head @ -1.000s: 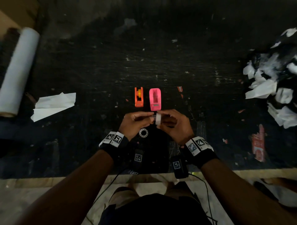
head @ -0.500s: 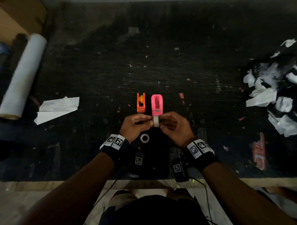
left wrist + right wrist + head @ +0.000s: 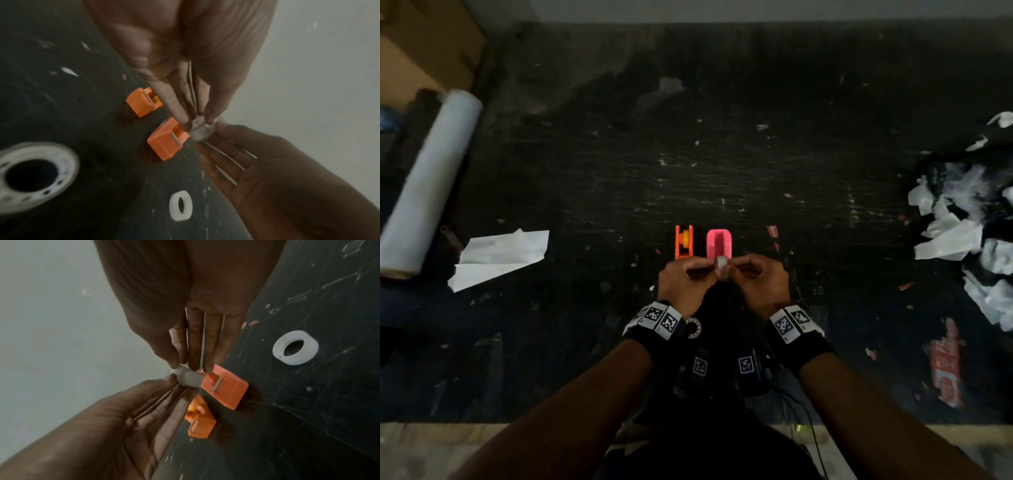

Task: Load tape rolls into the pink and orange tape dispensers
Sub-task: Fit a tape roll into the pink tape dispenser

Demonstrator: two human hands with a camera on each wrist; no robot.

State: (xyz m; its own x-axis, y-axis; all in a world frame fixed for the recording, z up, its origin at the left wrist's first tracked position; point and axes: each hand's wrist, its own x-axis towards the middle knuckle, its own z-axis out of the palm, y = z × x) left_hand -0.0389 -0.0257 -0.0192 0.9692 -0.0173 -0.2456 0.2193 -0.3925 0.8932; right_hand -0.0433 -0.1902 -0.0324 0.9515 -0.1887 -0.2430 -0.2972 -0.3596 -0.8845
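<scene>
Both hands pinch a small white tape roll (image 3: 722, 266) between them, just above the near end of the pink dispenser (image 3: 719, 242). My left hand (image 3: 710, 266) holds its left side and my right hand (image 3: 733, 268) its right side. The orange dispenser (image 3: 684, 241) stands just left of the pink one with a yellow hub inside. In the left wrist view my left hand (image 3: 197, 121) grips the roll (image 3: 200, 132) beside the pink dispenser (image 3: 167, 141). In the right wrist view my right hand (image 3: 189, 368) holds the roll (image 3: 190, 378) against the dispenser's end (image 3: 225, 387).
A second tape roll with a dotted core (image 3: 692, 328) lies near my left wrist. A loose white ring (image 3: 295, 348) lies on the black table. There is a white paper roll (image 3: 428, 178) and folded paper (image 3: 500, 257) to the left, and torn paper scraps (image 3: 962, 233) to the right.
Both hands have carried the small roll away from me, from short of the pink dispenser to over its near end.
</scene>
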